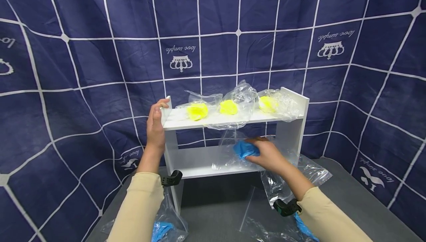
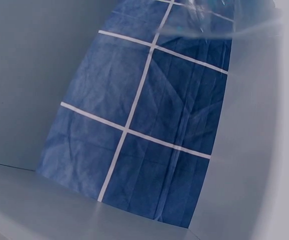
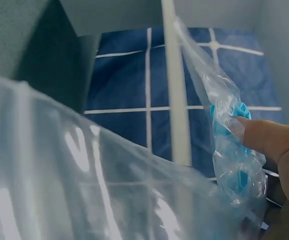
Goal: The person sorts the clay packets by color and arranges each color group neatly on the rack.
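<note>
A small white two-tier shelf (image 1: 189, 171) stands against the dark blue cloth. My left hand (image 1: 155, 129) grips the top of its left side panel, fingers over the edge. In front of the lower tier my right hand (image 1: 270, 157) pinches a clear plastic bag with a crumpled blue item (image 1: 245, 148) inside. The right wrist view shows the thumb (image 3: 269, 137) pressed on this bag (image 3: 212, 82). Along the top tier sit three clear bags with bright yellow contents: one left (image 1: 197, 111), one middle (image 1: 228, 107), one right (image 1: 268, 104). The left hand is outside its wrist view.
On the dark grey table, a clear bag with a blue item (image 1: 162, 230) lies at front left. Another blue item (image 1: 303, 228) lies beneath the right forearm, near more clear plastic (image 1: 317, 171). White-lined blue cloth (image 1: 219, 9) hangs behind and at both sides.
</note>
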A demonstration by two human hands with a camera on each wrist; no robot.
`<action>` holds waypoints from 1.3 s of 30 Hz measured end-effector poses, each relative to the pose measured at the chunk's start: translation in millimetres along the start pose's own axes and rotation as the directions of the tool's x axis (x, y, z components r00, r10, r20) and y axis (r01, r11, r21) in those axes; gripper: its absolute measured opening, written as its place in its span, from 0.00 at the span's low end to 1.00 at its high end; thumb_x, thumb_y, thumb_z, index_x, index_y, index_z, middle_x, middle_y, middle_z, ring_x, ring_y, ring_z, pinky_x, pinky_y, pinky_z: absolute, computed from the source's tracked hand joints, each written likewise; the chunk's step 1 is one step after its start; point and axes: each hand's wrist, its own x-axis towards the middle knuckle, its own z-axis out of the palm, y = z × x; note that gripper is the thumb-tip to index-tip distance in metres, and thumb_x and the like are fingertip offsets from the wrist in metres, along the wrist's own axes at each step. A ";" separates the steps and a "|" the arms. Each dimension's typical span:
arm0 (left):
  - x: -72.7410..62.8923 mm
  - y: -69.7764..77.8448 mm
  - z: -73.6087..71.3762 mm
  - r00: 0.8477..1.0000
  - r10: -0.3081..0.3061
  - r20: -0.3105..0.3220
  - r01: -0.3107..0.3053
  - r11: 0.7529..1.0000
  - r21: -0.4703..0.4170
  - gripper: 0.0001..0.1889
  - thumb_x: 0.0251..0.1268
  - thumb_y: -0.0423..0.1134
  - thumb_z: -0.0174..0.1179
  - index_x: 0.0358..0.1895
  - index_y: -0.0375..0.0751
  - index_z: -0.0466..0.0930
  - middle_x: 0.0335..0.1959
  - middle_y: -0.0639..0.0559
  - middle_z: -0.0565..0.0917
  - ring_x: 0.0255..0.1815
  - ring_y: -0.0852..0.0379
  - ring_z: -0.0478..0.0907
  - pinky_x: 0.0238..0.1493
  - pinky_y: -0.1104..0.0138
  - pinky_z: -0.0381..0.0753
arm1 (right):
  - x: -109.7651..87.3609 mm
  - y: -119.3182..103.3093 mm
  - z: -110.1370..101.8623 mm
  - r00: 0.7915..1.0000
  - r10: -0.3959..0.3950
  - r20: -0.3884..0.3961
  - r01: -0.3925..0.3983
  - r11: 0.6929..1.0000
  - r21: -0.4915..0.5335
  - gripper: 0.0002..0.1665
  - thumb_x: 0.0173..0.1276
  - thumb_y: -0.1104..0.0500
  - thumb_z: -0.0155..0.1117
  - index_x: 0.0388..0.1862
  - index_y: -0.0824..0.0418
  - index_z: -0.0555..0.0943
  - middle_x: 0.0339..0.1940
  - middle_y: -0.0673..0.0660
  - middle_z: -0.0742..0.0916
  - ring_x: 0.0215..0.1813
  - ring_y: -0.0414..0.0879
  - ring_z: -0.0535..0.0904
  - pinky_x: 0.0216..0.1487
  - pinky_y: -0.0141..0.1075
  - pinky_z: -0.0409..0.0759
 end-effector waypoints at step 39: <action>-1.3 1.1 -1.5 1.000 -0.019 0.001 0.019 1.000 0.000 0.25 0.76 0.49 0.38 0.50 0.24 0.66 0.66 0.42 0.75 0.76 0.52 0.62 0.73 0.61 0.53 | -55.1 -27.7 -13.7 0.912 -0.303 -0.276 0.283 0.953 -0.111 0.24 0.58 0.60 0.74 0.56 0.52 0.84 0.57 0.52 0.86 0.60 0.52 0.78 0.60 0.56 0.71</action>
